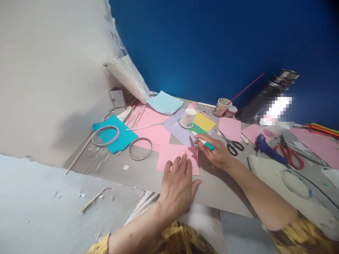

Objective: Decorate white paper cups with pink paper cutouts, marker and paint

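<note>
My left hand (178, 180) lies flat on a small pink paper sheet (162, 160), fingers stretched out over its lower middle. A faint curved line shows on that sheet near the fingertips. In my right hand (215, 153) is a white pen with a teal end (208, 144), held above the sheet's upper right corner. Just beyond the pen a white paper cup (188, 118) sits upside down on lavender paper (176, 128). Green and yellow paper (205, 122) lies beside the cup.
Two rings (141, 149) lie at left, one on teal felt (116, 141). Black-handled scissors (233, 145), a blue glue gun (267, 150) and red-handled pliers (288, 155) lie at right. A black flask (265, 93) leans near the blue wall. Stacked cups (129, 76) stand at back left.
</note>
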A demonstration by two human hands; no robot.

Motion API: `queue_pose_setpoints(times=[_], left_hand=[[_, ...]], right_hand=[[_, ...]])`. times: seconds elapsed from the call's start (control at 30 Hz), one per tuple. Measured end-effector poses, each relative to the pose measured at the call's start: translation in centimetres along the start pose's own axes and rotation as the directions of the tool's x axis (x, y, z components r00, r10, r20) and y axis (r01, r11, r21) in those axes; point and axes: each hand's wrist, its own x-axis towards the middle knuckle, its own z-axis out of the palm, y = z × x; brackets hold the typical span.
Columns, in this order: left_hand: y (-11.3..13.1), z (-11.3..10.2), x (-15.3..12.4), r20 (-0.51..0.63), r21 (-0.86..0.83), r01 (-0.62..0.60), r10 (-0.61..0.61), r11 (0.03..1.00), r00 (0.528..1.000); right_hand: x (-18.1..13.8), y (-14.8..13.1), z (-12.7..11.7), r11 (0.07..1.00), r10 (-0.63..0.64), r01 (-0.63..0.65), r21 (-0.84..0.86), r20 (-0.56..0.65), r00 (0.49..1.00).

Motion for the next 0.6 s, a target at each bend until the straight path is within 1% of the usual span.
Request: queue_pose_setpoints(times=[0.07,0.1,0.23,0.4,0.6], left_hand=[[-0.05,-0.04,-0.02,0.002,-0.005,0.006,-0.006,1.000,1.000],[-0.07,-0.06,-0.03,0.003,-0.009,0.010,-0.010,1.000,1.000],[-0.09,-0.14,-0.04,0.005,-0.022,0.012,-0.012,1.000,1.000],[0.03,-0.36,0.06,0.005,-0.023,0.028,-0.028,0.999,1.000],[0.25,-0.36,0.12,0.022,-0.001,-0.010,0.010,1.000,1.000]], right_hand=[[-0.01,0.26,-0.21,0.988,-0.049,0.057,-0.143,0.059,0.997],[-0.04,0.37,-0.28,0.980,-0.060,0.074,-0.186,0.082,0.995],[-0.22,0.69,-0.28,0.958,-0.072,0.106,-0.266,0.134,0.988],[-0.33,0.90,-0.09,0.945,-0.096,0.131,-0.300,0.130,0.987],[-0.14,0.80,-0.11,0.962,-0.115,0.137,-0.237,0.105,0.988]])
